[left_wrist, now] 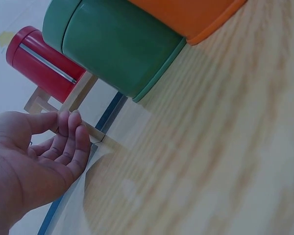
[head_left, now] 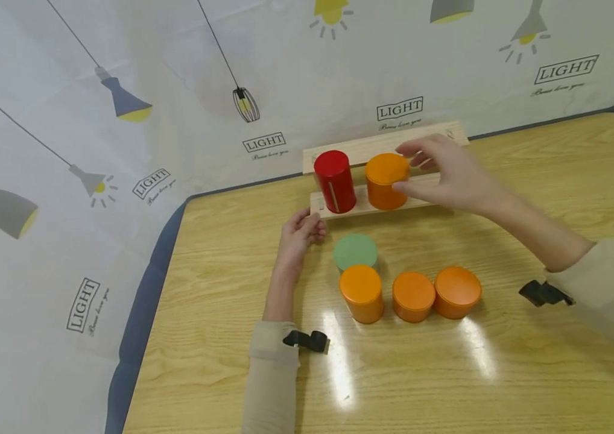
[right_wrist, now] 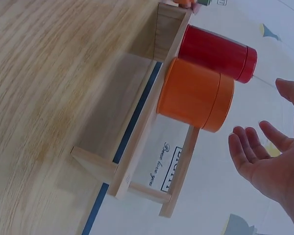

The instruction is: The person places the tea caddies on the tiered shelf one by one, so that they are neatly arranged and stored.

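A red canister (head_left: 335,182) and a wide orange canister (head_left: 386,182) stand side by side on the low wooden rack (head_left: 315,206) at the back of the table. My left hand (head_left: 297,240) pinches the rack's near left corner between thumb and fingers. My right hand (head_left: 448,176) is around the right side of the orange canister, thumb and fingers spread. In the right wrist view, a gap shows between the right hand (right_wrist: 269,152) and that orange canister (right_wrist: 196,95).
In front of the rack stand a green canister (head_left: 355,251), a taller orange canister (head_left: 362,295) and two short orange canisters, one (head_left: 413,296) beside the other (head_left: 457,292). A wall cloth (head_left: 177,72) printed with lamps hangs behind the table (head_left: 209,361).
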Motion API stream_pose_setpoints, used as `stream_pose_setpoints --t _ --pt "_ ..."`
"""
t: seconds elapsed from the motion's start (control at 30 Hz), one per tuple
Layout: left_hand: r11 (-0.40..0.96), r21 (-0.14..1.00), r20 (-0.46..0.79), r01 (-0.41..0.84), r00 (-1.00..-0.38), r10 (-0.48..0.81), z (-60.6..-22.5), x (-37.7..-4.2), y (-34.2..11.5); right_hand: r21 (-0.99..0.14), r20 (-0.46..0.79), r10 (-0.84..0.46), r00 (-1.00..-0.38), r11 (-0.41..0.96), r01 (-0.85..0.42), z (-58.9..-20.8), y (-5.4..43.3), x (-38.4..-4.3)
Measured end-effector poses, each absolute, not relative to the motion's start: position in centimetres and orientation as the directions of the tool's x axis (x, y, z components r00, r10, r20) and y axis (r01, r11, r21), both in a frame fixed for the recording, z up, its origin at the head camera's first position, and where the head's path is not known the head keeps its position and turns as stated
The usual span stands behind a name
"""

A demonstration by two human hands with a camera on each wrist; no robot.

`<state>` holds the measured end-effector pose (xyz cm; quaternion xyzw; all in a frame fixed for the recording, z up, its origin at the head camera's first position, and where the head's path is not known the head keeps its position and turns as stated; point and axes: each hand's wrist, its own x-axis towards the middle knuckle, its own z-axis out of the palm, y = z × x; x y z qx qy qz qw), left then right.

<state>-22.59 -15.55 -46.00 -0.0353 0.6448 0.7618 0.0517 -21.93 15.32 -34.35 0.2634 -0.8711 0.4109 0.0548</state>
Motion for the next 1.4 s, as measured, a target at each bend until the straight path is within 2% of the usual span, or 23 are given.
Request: stream_pose_setpoints --t 0.2,0.67,0.9,1.4 --pt "-0.171 0.978 -0.118 -0.122 -0.992 0.036 -46.1 -22.6 -15.6 -0.664 0.338 -0.473 -0.814 0.493 -0.562 -34.8 14.0 -21.2" --pt "-0.184 0.975 -0.123 -0.126 -0.992 0.028 -46.1 -22.6 -15.6 -0.677 0.272 -0.657 -0.703 0.388 -0.625 -36.6 11.3 -19.8" --pt "-0.183 0.975 -0.121 -0.123 -0.992 0.023 -46.1 -22.5 -15.6 -0.703 0.168 -0.711 -0.683 0.399 -0.588 -37.6 10.4 -19.1" --pt "-0.176 0.977 -0.120 -0.124 -0.992 0.034 -46.0 -22.5 -15.4 -0.682 0.085 -0.766 -0.637 0.422 -0.598 -39.1 9.5 -18.5"
